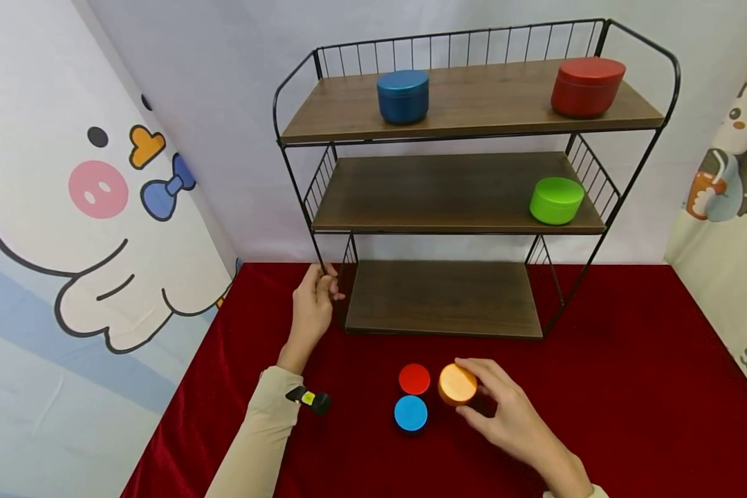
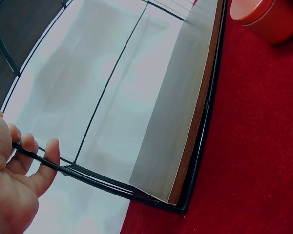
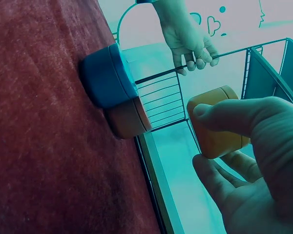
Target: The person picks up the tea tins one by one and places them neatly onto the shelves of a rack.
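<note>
My left hand (image 1: pixel 312 308) is at the left side of a three-tier shelf rack (image 1: pixel 442 297). In the left wrist view, its fingers are curled around the rack's thin black metal post (image 2: pixel 41 159). My right hand (image 1: pixel 513 418) pinches a small round orange tin (image 1: pixel 457 384) between thumb and fingers. The right wrist view shows this orange tin (image 3: pixel 212 129) held apart from the red cloth. Just left of it, a red tin (image 1: pixel 414 379) and a blue tin (image 1: pixel 411 413) stand close together on the cloth, in front of the rack.
On the top shelf (image 1: pixel 473 97) stand a larger blue tin (image 1: pixel 402 97) at left and a larger red tin (image 1: pixel 587 86) at right. A green tin (image 1: pixel 557 200) sits at the right end of the middle shelf (image 1: pixel 436 194). Red cloth (image 1: pixel 635 387) covers the table.
</note>
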`<state>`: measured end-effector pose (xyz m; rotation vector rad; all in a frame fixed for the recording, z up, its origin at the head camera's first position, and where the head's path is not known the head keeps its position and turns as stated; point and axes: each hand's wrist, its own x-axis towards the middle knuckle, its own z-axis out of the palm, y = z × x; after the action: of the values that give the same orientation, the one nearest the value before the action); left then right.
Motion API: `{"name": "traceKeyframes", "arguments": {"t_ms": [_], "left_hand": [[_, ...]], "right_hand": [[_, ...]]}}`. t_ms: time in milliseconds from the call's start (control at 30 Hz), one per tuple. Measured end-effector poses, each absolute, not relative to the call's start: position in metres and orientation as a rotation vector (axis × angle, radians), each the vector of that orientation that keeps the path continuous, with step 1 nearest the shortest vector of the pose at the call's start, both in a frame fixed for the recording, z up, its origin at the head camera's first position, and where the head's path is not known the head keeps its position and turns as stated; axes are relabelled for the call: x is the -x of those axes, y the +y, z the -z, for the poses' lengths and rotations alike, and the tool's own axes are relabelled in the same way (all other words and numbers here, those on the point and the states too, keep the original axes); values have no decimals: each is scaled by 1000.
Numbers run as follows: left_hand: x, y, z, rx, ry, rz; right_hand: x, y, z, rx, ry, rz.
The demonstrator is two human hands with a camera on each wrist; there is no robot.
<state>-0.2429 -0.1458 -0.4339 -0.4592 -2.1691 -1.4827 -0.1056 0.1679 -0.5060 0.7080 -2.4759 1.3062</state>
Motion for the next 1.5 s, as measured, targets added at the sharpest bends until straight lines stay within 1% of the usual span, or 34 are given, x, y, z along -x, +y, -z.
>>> {"name": "traceKeyframes", "arguments": {"t_ms": [533, 1133, 1500], "left_hand": [[243, -146, 433, 461, -2180, 1487], [243, -146, 432, 449, -2191, 1503], [243, -147, 435, 443, -2180, 1515]], "right_hand": [[107, 168, 503, -718, -2455, -1299], [114, 173, 490, -732, -2458, -1223], [115, 174, 488, -718, -2454, -1252]]}}
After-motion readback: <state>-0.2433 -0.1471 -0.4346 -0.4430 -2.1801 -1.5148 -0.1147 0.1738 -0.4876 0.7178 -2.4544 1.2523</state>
